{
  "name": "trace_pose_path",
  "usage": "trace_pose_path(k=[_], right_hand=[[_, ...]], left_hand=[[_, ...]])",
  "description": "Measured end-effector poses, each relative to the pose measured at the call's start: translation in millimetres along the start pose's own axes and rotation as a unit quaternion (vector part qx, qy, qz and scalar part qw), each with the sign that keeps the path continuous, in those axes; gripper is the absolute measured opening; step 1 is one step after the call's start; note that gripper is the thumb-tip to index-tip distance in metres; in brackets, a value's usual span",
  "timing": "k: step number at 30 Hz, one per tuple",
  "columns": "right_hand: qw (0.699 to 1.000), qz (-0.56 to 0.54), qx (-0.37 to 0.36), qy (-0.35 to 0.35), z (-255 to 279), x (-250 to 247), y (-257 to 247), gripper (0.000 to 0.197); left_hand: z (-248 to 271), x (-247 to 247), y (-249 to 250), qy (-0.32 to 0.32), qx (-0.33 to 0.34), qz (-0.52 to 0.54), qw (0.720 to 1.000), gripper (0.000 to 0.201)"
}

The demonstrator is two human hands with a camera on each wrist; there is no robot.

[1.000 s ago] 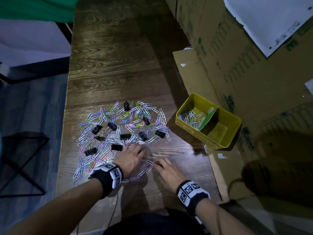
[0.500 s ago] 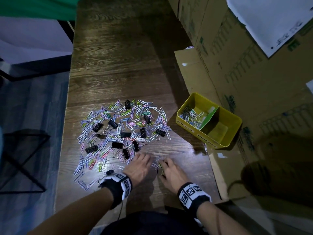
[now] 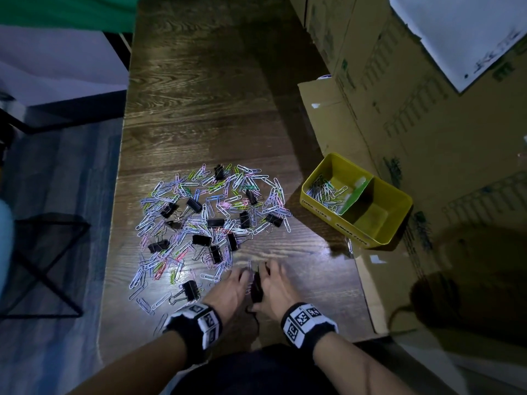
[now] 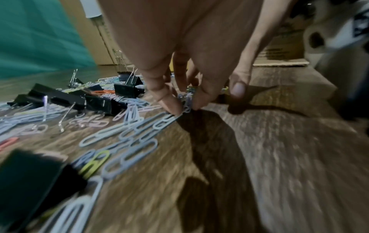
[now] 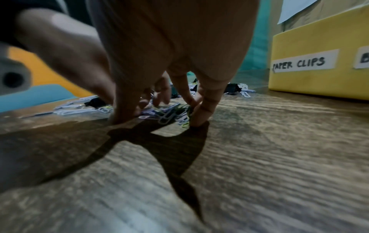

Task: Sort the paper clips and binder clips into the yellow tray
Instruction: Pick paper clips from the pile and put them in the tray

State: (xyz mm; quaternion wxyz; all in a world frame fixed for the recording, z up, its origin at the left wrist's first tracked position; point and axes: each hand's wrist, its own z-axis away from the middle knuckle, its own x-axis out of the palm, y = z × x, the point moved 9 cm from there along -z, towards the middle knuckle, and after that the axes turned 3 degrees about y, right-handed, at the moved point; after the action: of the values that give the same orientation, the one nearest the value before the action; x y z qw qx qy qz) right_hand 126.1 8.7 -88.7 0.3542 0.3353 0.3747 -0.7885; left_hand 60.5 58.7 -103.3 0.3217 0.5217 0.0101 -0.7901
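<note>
Raking a small bunch of paper clips together on the surface: left hand and right hand cupped palm to palm, fingertips pinching it. Yellow tray lies forward-right, nearer right hand.

Cardboard boxes stand along the wooden table's right side.

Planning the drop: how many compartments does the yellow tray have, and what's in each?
2. The compartment nearer the pile of the yellow tray holds paper clips. The one beyond the green divider shows no clips, though its floor is partly shaded.
</note>
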Motion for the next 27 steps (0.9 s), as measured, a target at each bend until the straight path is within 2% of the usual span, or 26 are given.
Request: trace_pose_path(k=[2,4,8,12,13,14,16,20,22,25,27], right_hand=[[1.000,0.018,-0.011,0.022,1,-5,-7,0.095],[0.998,0.034,0.014,0.045,1,-11,-4,0.095],[0.994,0.088,0.049,0.036,7,-13,1,0.097],[0.997,0.056,0.038,0.025,3,-8,-4,0.066],[0.999,0.029,0.042,0.019,1,-3,-4,0.061],[0.999,0.007,0.046,0.015,-3,2,-3,0.059],[0.998,-0.031,0.052,0.016,-7,7,-1,0.054],[0.998,-0.041,0.036,0.007,-5,9,2,0.039],[0.998,-0.046,0.032,0.005,-6,12,3,0.035],[0.996,-0.079,0.040,0.012,-8,13,6,0.031],[0.994,-0.103,0.046,0.000,-9,17,9,0.030]], left_hand=[[-12,-6,8,0.015,0.016,0.016,1.000,0.064],[-17,-18,10,0.042,0.027,0.002,0.999,0.071],[-14,-17,-12,0.029,-0.032,-0.045,0.998,0.081],[-14,-13,5,0.012,0.007,-0.088,0.996,0.070],[-15,-20,14,0.037,0.023,-0.113,0.993,0.064],[-15,-22,19,0.045,0.022,-0.103,0.993,0.055],[-16,-11,17,0.004,-0.006,-0.047,0.999,0.042],[-18,-1,7,0.004,0.021,-0.061,0.998,0.044],[-16,-2,9,0.011,0.060,-0.057,0.996,0.043],[-12,-1,17,-0.010,0.115,-0.118,0.986,0.033],[-14,0,17,-0.011,0.130,-0.139,0.982,0.034]])
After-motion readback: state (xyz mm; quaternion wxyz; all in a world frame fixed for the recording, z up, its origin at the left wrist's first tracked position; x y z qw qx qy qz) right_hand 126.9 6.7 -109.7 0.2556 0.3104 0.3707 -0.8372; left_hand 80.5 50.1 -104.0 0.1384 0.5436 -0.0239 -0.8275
